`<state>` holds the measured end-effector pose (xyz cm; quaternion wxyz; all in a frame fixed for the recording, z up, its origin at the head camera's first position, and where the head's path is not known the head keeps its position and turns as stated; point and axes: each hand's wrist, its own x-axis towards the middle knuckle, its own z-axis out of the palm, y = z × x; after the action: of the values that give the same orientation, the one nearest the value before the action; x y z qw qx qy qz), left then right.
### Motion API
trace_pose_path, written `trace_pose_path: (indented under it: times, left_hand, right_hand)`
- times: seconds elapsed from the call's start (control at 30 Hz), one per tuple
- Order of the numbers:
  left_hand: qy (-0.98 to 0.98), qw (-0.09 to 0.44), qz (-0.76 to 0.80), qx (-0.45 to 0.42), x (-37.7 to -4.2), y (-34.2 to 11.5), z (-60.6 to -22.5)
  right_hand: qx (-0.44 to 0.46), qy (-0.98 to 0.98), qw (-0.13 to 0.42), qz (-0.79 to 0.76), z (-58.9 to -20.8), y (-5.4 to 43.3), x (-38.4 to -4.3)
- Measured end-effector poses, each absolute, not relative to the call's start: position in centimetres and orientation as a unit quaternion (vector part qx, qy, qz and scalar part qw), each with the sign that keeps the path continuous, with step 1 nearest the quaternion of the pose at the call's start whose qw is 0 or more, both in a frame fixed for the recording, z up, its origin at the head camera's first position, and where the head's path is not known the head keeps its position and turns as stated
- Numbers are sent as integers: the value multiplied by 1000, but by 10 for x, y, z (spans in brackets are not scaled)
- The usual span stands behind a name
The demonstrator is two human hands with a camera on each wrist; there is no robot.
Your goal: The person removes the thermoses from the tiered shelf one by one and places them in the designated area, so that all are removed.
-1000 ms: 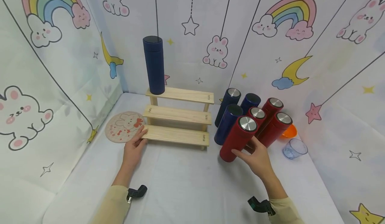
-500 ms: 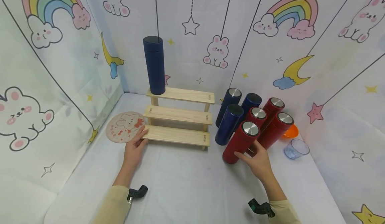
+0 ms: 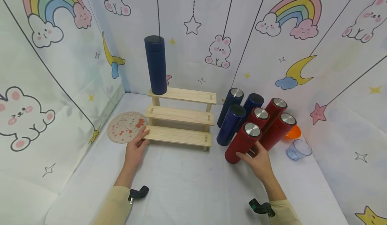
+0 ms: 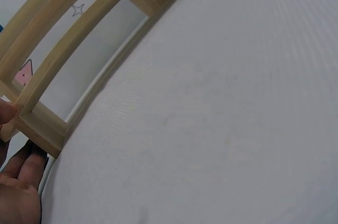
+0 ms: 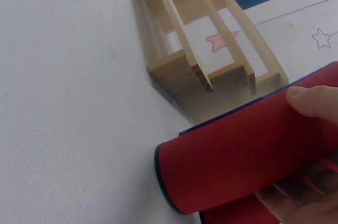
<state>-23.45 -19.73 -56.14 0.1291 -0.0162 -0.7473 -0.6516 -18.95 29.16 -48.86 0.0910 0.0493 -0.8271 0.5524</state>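
At the left end of a three-tier wooden shelf, my left hand grips the lowest board, thumb and fingers around its corner. The left wrist view shows the fingers beside the shelf's end piece. My right hand holds a red thermos with a silver lid, thumb on the near side and fingers partly hidden behind it. In the right wrist view, the thermos's base is close over the white cloth. A dark blue thermos stands upright on the top tier's left end.
Right of the shelf, blue thermoses and other red thermoses stand close together. Beyond them are an orange bowl and a clear bluish glass. A round bunny mat lies left of the shelf. Patterned cloth hangs behind.
The red thermos in my right hand has shifted slightly right and lower, then nearly stopped. My left hand stays on the shelf.
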Motion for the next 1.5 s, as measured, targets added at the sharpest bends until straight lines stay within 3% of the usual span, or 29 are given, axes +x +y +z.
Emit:
trace_pose_path:
  times: [0.8,1.03,1.5]
  left_hand:
    - [-740,127,-661,-11,-234,-197,-560]
    - [-735,115,-668,-17,-224,-191,-536]
    - [-724,109,-681,-14,-221,-190,-528]
  right_hand:
    - [54,-828,77,553,-489,293,-194]
    - [55,-827,81,554,-482,293,-194]
    - [93,-830,159,526,-433,288,-199]
